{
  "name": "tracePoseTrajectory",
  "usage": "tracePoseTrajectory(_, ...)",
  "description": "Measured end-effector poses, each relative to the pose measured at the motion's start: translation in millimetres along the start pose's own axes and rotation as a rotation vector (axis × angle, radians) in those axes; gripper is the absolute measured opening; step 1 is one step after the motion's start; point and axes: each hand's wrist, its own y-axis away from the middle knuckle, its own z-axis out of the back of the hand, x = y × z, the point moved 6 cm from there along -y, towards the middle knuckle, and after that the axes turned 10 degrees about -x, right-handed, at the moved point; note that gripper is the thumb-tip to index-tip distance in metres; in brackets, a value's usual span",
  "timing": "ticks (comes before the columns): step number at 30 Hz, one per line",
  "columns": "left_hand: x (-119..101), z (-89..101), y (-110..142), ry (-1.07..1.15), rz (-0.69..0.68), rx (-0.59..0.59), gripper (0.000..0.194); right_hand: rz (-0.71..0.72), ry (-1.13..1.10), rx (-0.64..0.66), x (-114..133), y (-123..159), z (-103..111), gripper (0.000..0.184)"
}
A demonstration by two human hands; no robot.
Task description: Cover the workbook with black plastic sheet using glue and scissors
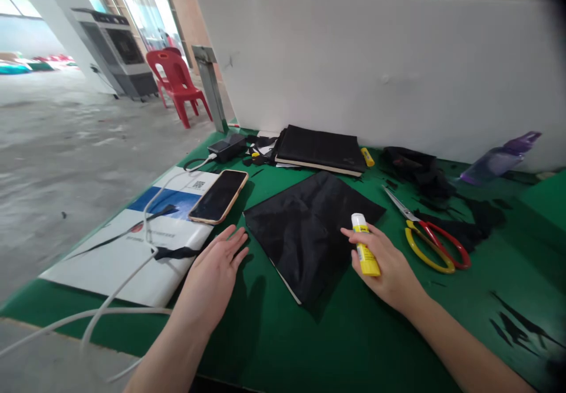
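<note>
Head view: we've got the glue stick (pixel 366 254) in our R hand (pixel 389 272), fingers wrapped round its yellow barrel, index finger reaching out past it twd the black cloth-covered piece (pixel 300 222). White end is up, prob. the cap. Our L hand (pixel 216 272) holds nothing: fingers extended, fairly close tog., just beside the piece's L corner & near the phone (pixel 220 197). Can't tell if that hand touches the counter (pixel 269 346).

The piece lies flat, mid-counter, betw. our hands, set at an angle. Handling, our guess: light overall; cloth soft & thin, wrinkled on top, so it'd shift/bunch if rubbed. A pale edge shows along the near L side, so prob. a stiff board or bk underneath. Best hold: pinch that stiff edge or a corner, or press flat w/ spread fingers; don't tug loose cloth. Glue stick: light, rigid, smooth plastic, maybe a bit slippery; grip mid-barrel, as now. Scissors (pixel 419 224) lie to the R, blades pointing away; if needed, take 'em by the handles.
</note>
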Motion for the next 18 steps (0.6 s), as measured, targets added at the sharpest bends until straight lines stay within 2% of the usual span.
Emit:
tracePoseTrajectory(7, -3.4, -13.0, 4.3, -0.078, -0.029, 0.031, 0.045, -0.012, -0.013, -0.014, -3.2, -0.3, 1.4, 0.028)
tracePoseTrajectory(12, -5.1, -22.4, 7.4, -0.038, 0.049, -0.034, 0.048, -0.008, -0.012, -0.004, -3.3, 1.6, 0.7, 0.032)
tracePoseTrajectory(18, -8.0, -23.1, 5.0, 0.087, 0.121, -0.126, 0.047, 0.008, -0.016, 0.004, 3.9, 2.3, -1.0, 0.036)
